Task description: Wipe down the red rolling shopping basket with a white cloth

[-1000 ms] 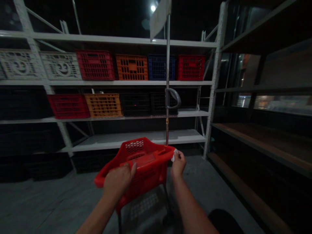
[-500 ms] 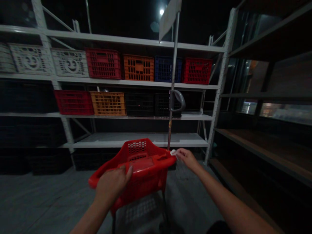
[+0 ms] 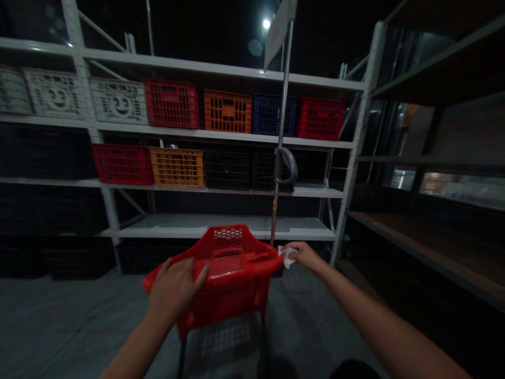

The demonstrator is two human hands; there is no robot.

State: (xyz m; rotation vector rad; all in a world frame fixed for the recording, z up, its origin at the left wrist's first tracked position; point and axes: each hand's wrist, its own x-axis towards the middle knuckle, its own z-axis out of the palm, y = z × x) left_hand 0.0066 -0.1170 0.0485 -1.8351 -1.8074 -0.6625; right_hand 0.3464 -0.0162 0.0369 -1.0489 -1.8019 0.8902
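Observation:
A red plastic shopping cart [image 3: 221, 302] stands in front of me, its handle side toward me. My left hand [image 3: 175, 284] is closed over the left part of the cart's handle. Pinched in my right hand [image 3: 302, 255] is a crumpled white cloth or tissue [image 3: 288, 255]; which of the two I cannot tell. It is at the right end of the cart's rim and seems to touch it. From near that right corner rises a metal pole [image 3: 282, 116] with a grey loop-shaped grip [image 3: 291, 166] and a pale sign [image 3: 279, 34] at its top.
White metal shelving [image 3: 221, 231] runs behind the cart. On it sit an orange crate [image 3: 228, 110], a blue crate [image 3: 262, 120], a yellow crate [image 3: 177, 167] and several red, white and black ones. Darker shelves [image 3: 434, 247] stand close on my right.
My left hand has shifted slightly left along the handle. More of the white cloth or tissue now shows at my right hand, which has moved slightly right. The view has shifted a little.

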